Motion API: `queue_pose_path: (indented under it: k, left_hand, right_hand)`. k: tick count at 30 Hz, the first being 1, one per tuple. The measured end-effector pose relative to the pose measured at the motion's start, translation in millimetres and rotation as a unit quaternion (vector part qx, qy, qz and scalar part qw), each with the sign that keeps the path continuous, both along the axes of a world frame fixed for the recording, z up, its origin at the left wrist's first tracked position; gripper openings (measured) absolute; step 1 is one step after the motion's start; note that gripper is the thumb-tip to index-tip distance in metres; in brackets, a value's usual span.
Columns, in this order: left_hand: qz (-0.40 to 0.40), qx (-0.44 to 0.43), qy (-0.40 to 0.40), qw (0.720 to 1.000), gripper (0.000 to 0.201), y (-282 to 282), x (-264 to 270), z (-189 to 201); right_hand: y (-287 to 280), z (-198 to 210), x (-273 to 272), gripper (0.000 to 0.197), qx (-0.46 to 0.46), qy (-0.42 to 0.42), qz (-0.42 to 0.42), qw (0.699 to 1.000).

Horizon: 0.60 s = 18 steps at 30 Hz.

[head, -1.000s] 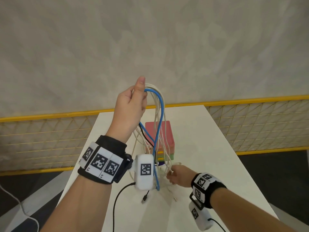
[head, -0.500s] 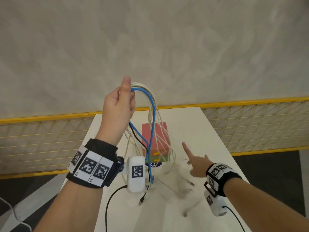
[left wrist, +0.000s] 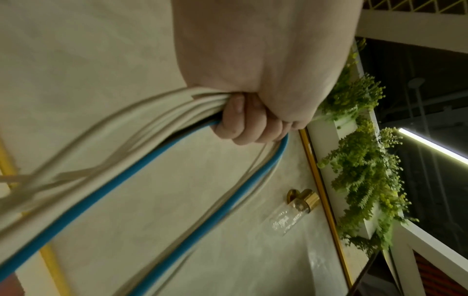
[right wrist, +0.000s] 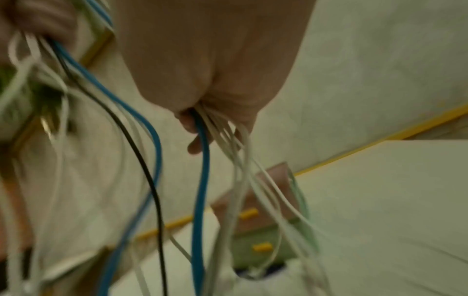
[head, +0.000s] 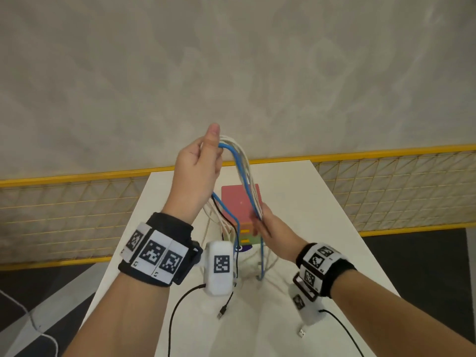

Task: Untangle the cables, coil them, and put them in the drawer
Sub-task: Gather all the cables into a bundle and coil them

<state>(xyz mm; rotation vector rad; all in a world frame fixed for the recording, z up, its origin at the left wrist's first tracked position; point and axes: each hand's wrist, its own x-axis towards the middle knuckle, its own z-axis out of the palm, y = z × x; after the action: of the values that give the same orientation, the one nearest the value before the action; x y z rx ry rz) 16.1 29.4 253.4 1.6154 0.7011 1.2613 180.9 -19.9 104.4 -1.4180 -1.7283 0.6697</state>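
My left hand [head: 199,163] is raised above the table and grips the top of a looped bundle of cables [head: 240,163]: one blue, one black, several white. The left wrist view shows its fingers [left wrist: 243,124] curled round the bundle's bend [left wrist: 177,128]. Lower down, my right hand [head: 268,225] grips the right strands of the same bundle; in the right wrist view the blue cable [right wrist: 202,180] and white cables [right wrist: 235,152] pass through its fist. Loose ends hang to the table, with a black plug [head: 221,314] and a white plug [head: 301,333] lying there. A small drawer unit [head: 233,199] with a pink top stands behind the cables.
The white table [head: 322,215] is narrow and ends at a yellow wire fence [head: 386,186] before a grey wall. Dark floor lies to both sides. Black leads [head: 177,310] run from my wrist cameras across the near table.
My right hand has come up from pointing over the table and has taken hold of the hanging right strands. The left hand stays raised with the bundle.
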Motion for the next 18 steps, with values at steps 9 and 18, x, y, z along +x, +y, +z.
queue_pose_path:
  k: [9, 18]
  left_hand:
    - [0.035, -0.021, -0.042, 0.998, 0.054, -1.5, -12.3, -2.1]
    - [0.031, -0.029, -0.026, 0.999, 0.05, 0.2, -7.8, -2.0]
  right_hand:
    - [-11.6, -74.2, 48.9, 0.02, -0.183, -0.246, -0.058, 0.95]
    - [12.5, -45.6, 81.2, 0.013, -0.145, -0.16, -0.266, 0.939]
